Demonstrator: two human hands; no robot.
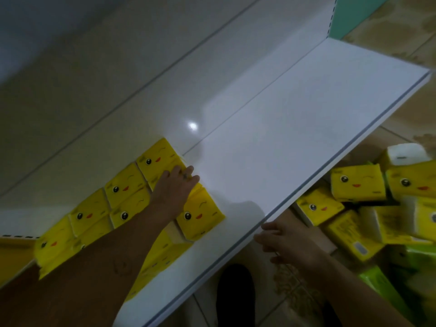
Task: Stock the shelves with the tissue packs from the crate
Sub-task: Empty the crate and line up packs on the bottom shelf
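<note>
I see yellow tissue packs (122, 208) in rows on white shelf (295, 128), left part, L hand (174, 185) flat on them, fingers straight, R hand (283, 239) loosely spread, holding nothing, near shelf front edge, more packs (358, 182) heaped below at right, patterned tile floor (401, 31).

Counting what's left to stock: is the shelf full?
Partly full. Packs fill only the end under the left hand; the rest of the shelf shows bare.
</note>
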